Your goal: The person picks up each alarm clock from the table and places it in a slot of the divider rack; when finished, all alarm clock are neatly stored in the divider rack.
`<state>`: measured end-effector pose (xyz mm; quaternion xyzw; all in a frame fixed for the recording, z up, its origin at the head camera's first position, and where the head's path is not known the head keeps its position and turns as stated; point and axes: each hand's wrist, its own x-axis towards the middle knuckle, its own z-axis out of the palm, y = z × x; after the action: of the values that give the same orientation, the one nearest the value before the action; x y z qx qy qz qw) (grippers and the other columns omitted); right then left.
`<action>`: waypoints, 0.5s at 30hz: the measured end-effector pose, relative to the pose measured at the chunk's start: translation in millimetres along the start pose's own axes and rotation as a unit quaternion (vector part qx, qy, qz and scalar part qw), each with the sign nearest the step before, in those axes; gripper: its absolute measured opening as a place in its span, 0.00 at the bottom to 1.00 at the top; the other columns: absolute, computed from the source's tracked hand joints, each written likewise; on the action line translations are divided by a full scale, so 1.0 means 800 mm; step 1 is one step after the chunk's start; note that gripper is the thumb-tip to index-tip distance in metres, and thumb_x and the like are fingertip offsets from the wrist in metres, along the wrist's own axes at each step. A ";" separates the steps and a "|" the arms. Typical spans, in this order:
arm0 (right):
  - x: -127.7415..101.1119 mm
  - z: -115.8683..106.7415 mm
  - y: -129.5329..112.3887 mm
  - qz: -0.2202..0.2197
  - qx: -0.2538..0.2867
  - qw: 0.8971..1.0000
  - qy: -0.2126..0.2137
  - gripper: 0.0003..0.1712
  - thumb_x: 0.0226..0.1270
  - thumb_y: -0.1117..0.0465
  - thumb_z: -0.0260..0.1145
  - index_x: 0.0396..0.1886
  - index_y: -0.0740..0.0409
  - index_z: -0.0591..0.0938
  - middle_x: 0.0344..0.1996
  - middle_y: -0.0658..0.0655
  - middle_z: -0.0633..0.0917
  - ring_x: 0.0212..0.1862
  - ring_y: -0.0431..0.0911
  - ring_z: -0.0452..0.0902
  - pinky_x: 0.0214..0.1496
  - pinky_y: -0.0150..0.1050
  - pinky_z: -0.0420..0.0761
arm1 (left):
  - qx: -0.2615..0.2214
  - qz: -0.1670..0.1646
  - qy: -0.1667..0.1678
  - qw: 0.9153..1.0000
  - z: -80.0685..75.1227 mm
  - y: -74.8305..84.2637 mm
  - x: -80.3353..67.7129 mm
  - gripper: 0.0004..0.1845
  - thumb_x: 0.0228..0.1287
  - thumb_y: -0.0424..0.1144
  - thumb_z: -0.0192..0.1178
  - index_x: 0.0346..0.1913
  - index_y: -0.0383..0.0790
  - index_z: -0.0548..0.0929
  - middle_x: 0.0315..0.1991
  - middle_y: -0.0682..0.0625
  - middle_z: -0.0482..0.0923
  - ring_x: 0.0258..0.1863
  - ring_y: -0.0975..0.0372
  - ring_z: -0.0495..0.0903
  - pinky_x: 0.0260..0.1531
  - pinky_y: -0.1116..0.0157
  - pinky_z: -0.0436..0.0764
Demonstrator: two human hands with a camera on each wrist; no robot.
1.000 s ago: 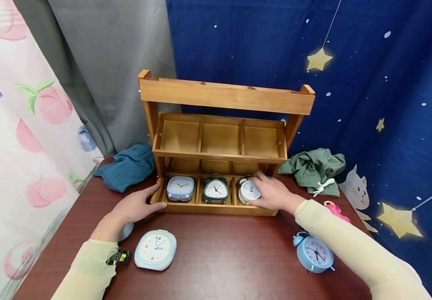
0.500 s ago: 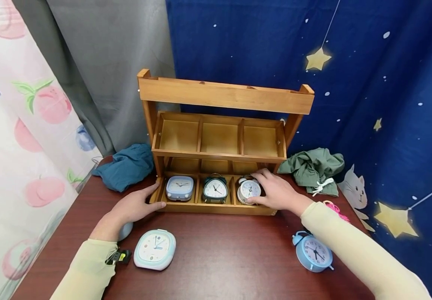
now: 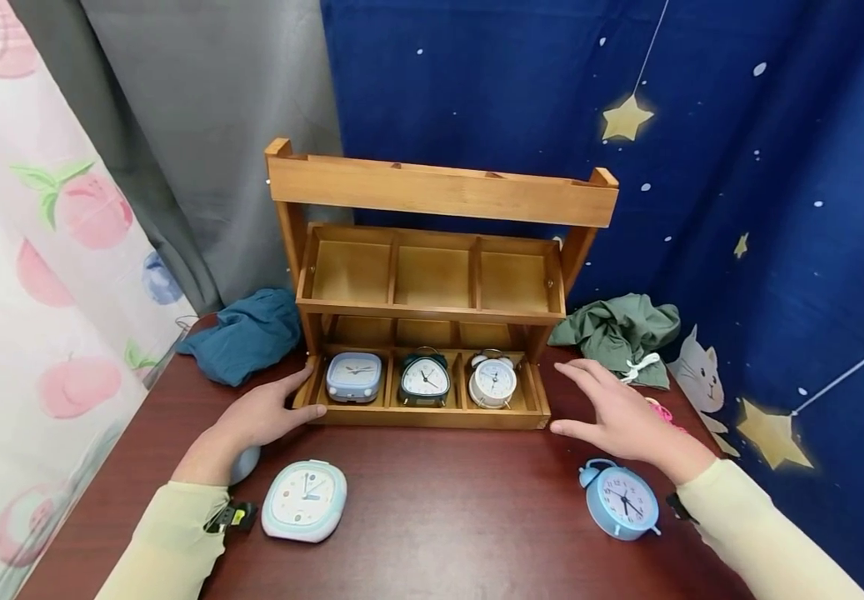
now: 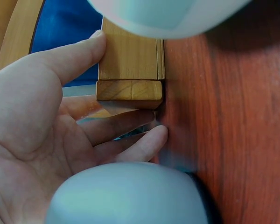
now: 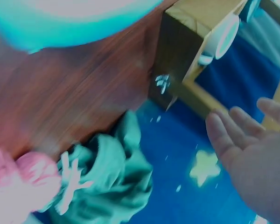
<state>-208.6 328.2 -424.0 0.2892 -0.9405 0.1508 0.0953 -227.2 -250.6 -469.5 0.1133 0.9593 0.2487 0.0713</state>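
Note:
My left hand [image 3: 261, 414] grips the lower left corner of the wooden shelf rack [image 3: 439, 417]. In the left wrist view its thumb [image 4: 86, 53] presses one side of the corner and the fingers lie on the other. The rack's bottom tier holds a blue square clock [image 3: 354, 377], a dark green rounded-triangle clock [image 3: 425, 379] and a white twin-bell alarm clock [image 3: 492, 382], one per compartment. Right of the rack, my right hand [image 3: 622, 412] hovers with fingers spread, holding nothing and apart from the white clock.
A mint clock [image 3: 304, 500] lies front left, beside a grey-blue rounded object [image 3: 244, 465] partly behind my left wrist. A light blue twin-bell clock [image 3: 621, 500] lies front right. Teal cloth [image 3: 244, 335], green cloth [image 3: 619, 333] and a pink item [image 5: 30, 172] flank the rack.
My right hand has let go of the white twin-bell alarm clock and moved right, out of the rack. The clock stays in the right compartment. The left hand keeps its hold on the rack.

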 end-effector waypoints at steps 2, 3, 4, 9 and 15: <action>-0.016 -0.005 0.005 0.008 0.009 1.000 -0.004 0.53 0.69 0.36 0.81 0.84 0.56 0.72 0.75 0.60 0.75 0.70 0.59 0.79 0.64 0.65 0.85 | -0.001 0.000 0.000 1.000 0.000 -0.001 0.000 0.54 0.76 0.70 0.65 0.89 0.37 0.62 0.80 0.27 0.68 0.75 0.32 0.73 0.69 0.31 0.75; -0.024 -0.007 0.007 0.010 0.010 1.000 -0.006 0.53 0.70 0.36 0.81 0.84 0.56 0.72 0.76 0.59 0.75 0.69 0.59 0.80 0.63 0.64 0.85 | -0.002 0.000 0.000 1.000 0.000 -0.001 0.001 0.54 0.76 0.70 0.65 0.89 0.37 0.62 0.80 0.27 0.68 0.75 0.32 0.73 0.69 0.31 0.75; -0.032 -0.008 0.010 0.014 0.011 1.000 -0.008 0.53 0.70 0.36 0.81 0.85 0.55 0.71 0.76 0.59 0.75 0.69 0.58 0.81 0.63 0.64 0.85 | -0.002 0.000 -0.001 1.000 0.000 -0.001 0.001 0.54 0.75 0.71 0.65 0.89 0.37 0.62 0.80 0.27 0.68 0.75 0.31 0.73 0.69 0.30 0.75; -0.067 -0.008 0.017 0.024 0.030 0.999 -0.020 0.54 0.69 0.36 0.82 0.86 0.53 0.71 0.77 0.54 0.75 0.69 0.53 0.81 0.65 0.63 0.84 | -0.005 0.004 0.000 1.000 0.000 -0.001 0.002 0.55 0.75 0.71 0.64 0.89 0.37 0.62 0.81 0.27 0.68 0.76 0.31 0.72 0.69 0.30 0.75; -0.102 0.000 0.020 0.018 0.043 0.998 -0.042 0.51 0.70 0.38 0.81 0.85 0.49 0.72 0.76 0.52 0.77 0.70 0.50 0.79 0.65 0.57 0.87 | -0.001 0.005 -0.003 1.000 -0.001 -0.001 0.001 0.55 0.75 0.71 0.65 0.89 0.36 0.62 0.80 0.26 0.68 0.75 0.31 0.73 0.68 0.30 0.76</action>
<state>-151.6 382.8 -449.4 0.2817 -0.9415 0.1807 0.0405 -227.8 -251.4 -469.4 0.1184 0.9583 0.2497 0.0727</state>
